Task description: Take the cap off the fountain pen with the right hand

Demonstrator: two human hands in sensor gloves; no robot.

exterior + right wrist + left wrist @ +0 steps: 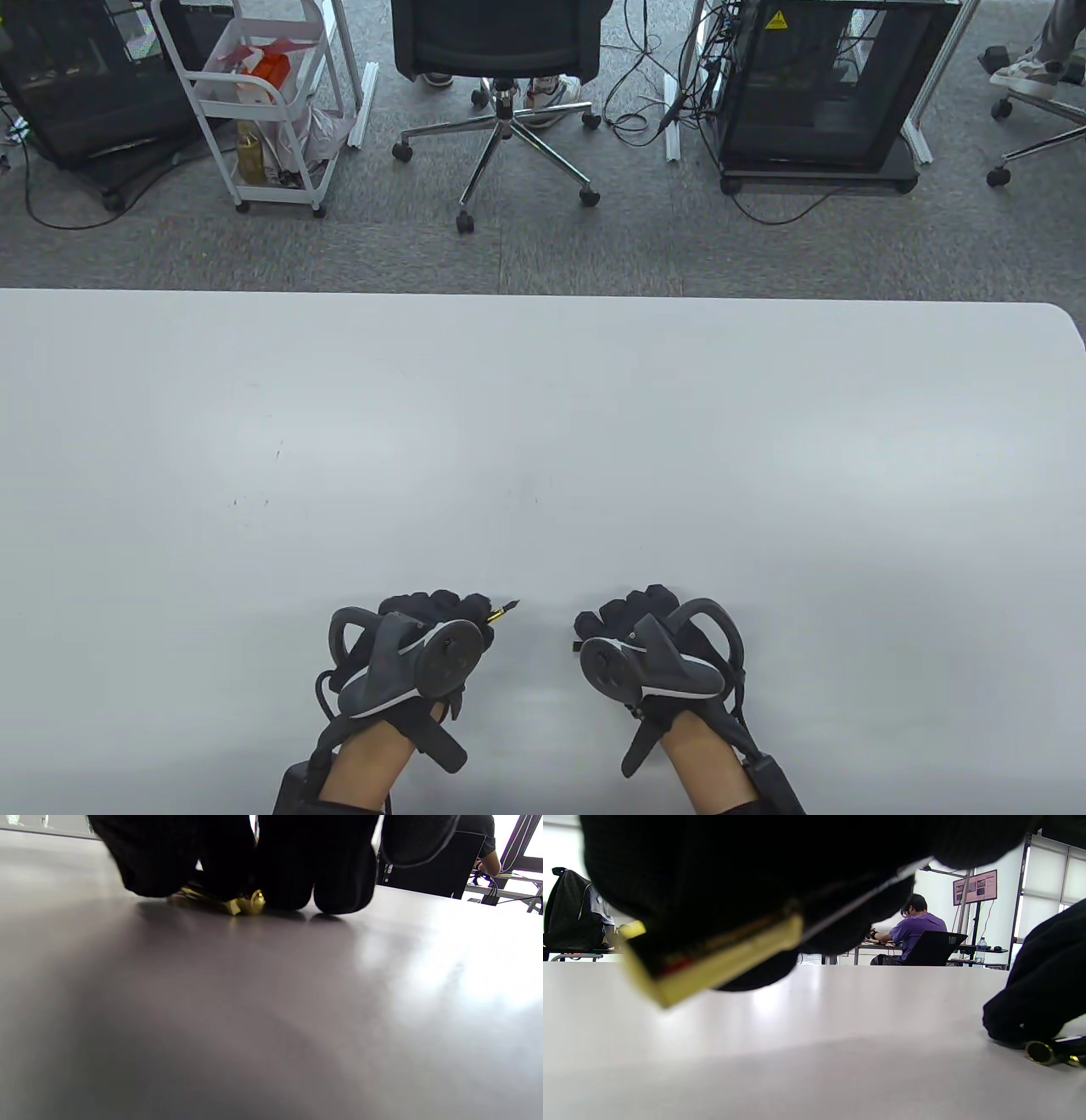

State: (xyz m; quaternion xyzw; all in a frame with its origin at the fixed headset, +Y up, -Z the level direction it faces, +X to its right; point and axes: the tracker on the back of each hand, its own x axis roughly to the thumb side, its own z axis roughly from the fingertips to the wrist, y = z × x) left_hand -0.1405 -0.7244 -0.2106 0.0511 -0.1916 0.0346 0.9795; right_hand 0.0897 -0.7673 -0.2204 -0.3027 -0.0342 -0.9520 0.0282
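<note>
At the near edge of the white surface (543, 441), the two gloved hands are set side by side, a small gap between them. The fountain pen (502, 611) is held in the left hand (424, 649), whose fingers are curled around the barrel; only the gold nib is shown, projecting to the right past the knuckles and pointing toward the right hand (649, 654). In the left wrist view the pen's gold trim is seen blurred beneath the dark glove. The fountain pen cap (237, 905) is off the pen and is gripped low against the surface under the curled fingers (343, 878) of the right hand, its gold rim and clip showing. Beyond the surface, an office chair (501, 76) and a white cart (263, 93) are seen on the carpet.
</note>
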